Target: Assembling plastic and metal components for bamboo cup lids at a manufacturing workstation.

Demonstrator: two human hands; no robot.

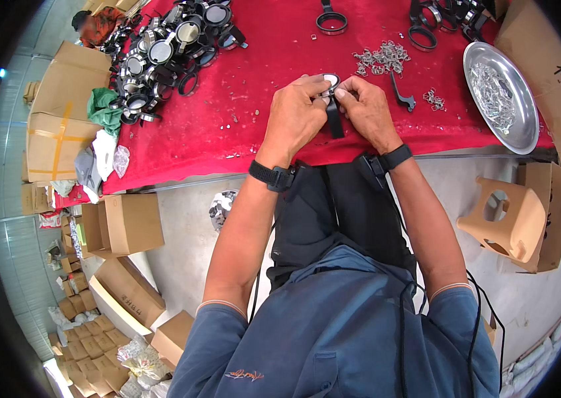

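Close to the table's near edge, both my hands meet over a round black lid (333, 99) with a pale disc inside and a black handle pointing toward me. My left hand (295, 114) is closed on its left side, fingers bent over the rim. The thumb and forefinger of my right hand (368, 111) pinch the rim's right side; whether a small wire clip is between them I cannot tell. Beyond my right hand lies a heap of bent metal clips (384, 58). A loose black handle (401, 94) and a smaller clip pile (433, 100) lie to its right.
Black lids with metal rims (154, 60) are heaped at the far left. A black ring with a handle (331, 22) lies at the back. At right, a metal tray (526, 126) holds wire pieces beside a tall carton (559, 99). Below stands a tan stool (509, 219).
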